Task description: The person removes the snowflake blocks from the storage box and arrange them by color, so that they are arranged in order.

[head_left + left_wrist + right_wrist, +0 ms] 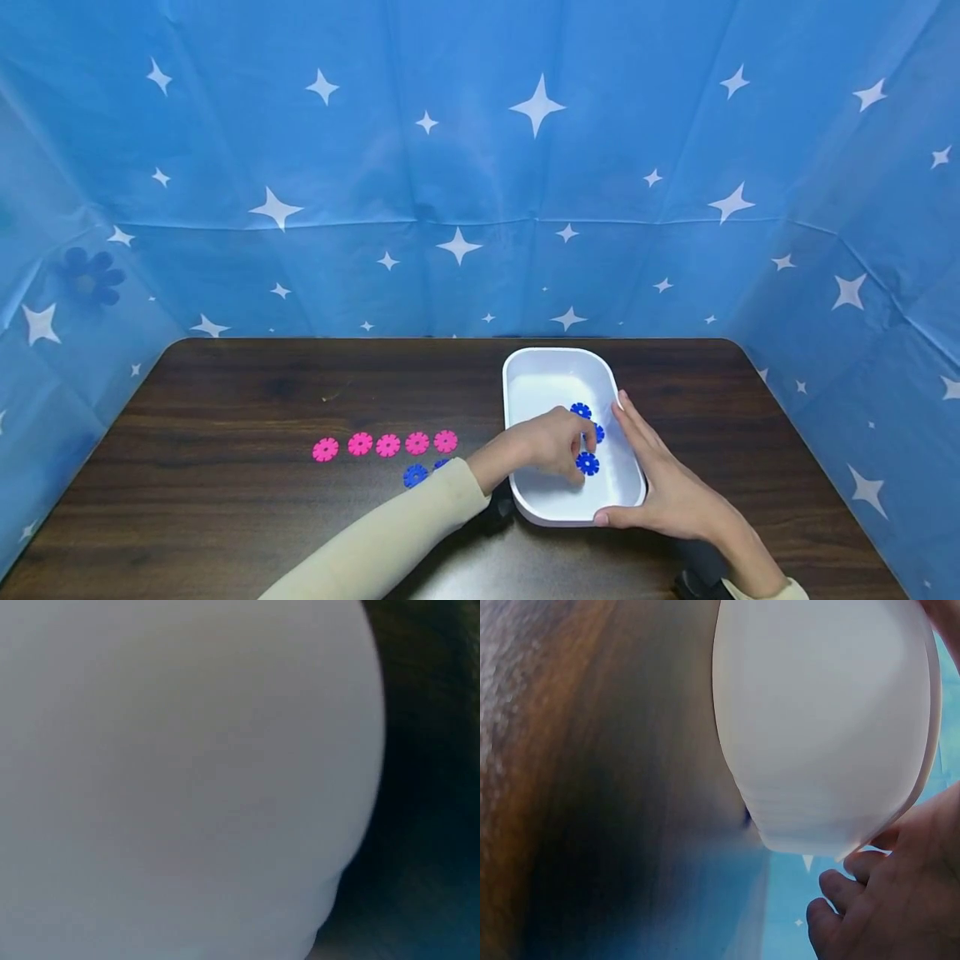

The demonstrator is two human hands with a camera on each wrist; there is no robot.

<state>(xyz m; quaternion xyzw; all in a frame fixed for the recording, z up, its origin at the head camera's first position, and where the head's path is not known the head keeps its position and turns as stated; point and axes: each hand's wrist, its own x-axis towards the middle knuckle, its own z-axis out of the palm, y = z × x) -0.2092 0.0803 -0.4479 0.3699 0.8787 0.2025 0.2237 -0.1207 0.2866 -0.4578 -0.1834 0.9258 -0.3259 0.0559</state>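
Note:
My left hand (551, 443) reaches into a white plastic tray (551, 367), with thumb and index fingertips at opposite edges of a blue notched interlocking disc (588, 464). Just beyond the fingers, inside the tray, are two more blue discs, the farther one (581, 411) showing more fully. My right hand (675, 492) holds the tray's right side, thumb at the near corner and fingers along the outer wall. In the right wrist view, the tray's outer wall (825, 712) stands beside the right fingers (840, 889). Only the tray's pale wall (195, 765) fills most of the left wrist view.
Several pink notched discs (387, 445) form a row on the dark wooden table (225, 517), left of the tray. Nearer me lie blue discs (416, 476), one partly covered by the left sleeve (390, 533). A blue star-patterned curtain (480, 167) surrounds the table's back and sides.

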